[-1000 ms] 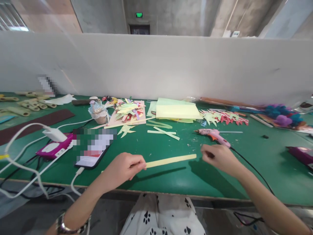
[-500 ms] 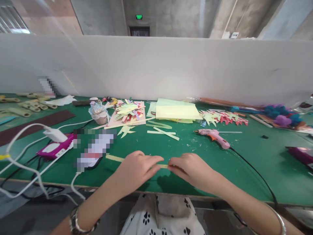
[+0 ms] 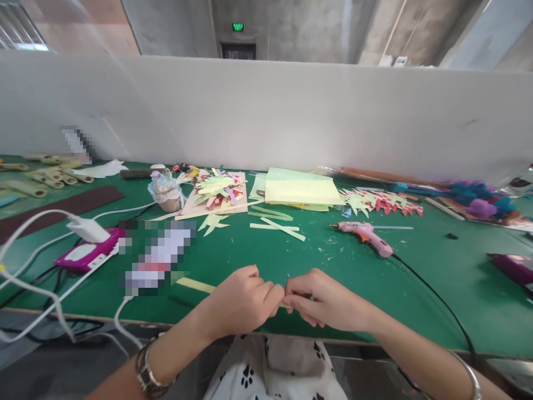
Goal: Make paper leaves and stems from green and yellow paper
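Note:
A pale yellow paper strip (image 3: 195,285) runs from beside the phone into my left hand (image 3: 249,300), whose fingers are curled closed around it. My right hand (image 3: 320,300) pinches the strip's other end, its fingertips touching those of my left hand. Most of the strip between the hands is hidden by the fingers. Beyond the hands, two light green paper strips (image 3: 278,226) lie crossed on the green table (image 3: 245,255). A pink glue gun (image 3: 366,236) rests on its side to the right, with its black cord trailing to the table's front edge.
On the left are a phone (image 3: 160,258) on a white cable and a purple power strip (image 3: 89,253). Farther back stand a small wrapped pot (image 3: 167,195), a heap of paper cuttings (image 3: 216,191), yellow-green sheets (image 3: 302,189) and red-and-green folded paper (image 3: 383,201). A low partition (image 3: 266,111) closes the back.
Both hands have come slightly nearer to me and closer together, covering the bit of strip that showed between them. The left fingers are curled in more now.

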The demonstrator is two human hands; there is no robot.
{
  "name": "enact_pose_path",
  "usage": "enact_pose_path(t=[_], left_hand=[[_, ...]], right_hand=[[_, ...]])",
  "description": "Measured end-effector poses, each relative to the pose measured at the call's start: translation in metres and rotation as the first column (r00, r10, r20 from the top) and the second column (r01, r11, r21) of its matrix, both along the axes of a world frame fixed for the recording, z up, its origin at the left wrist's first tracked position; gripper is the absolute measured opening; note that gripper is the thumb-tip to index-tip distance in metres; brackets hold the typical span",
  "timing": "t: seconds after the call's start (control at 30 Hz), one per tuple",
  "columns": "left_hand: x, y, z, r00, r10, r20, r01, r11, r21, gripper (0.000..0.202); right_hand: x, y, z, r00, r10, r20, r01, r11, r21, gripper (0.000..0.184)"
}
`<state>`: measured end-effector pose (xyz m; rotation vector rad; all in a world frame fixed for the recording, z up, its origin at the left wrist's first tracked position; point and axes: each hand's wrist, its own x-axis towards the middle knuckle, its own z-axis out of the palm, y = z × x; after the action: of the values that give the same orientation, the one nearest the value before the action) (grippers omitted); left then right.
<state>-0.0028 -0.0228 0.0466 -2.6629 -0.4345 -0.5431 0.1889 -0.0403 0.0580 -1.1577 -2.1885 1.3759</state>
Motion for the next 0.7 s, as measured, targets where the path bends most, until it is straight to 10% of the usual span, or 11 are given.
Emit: enact_pose_path(t=[0.37,0.7], left_hand=[[-0.051,0.013,-0.004,0.988,0.15,0.016,-0.148,0.983,-0.105,0.027],[-0.096,0.037,0.007,0.857,0.515,-0.021,-0.505,0.847,0.166,0.031]], right_hand=[[0.044,0.0,0.001,0.989,-0.136,0.065,0.138,0.99,-0.032,0.03],[0.075,0.0,0.01,0.965,-0.174,0.196,0.137,0.973,0.186,0.035]])
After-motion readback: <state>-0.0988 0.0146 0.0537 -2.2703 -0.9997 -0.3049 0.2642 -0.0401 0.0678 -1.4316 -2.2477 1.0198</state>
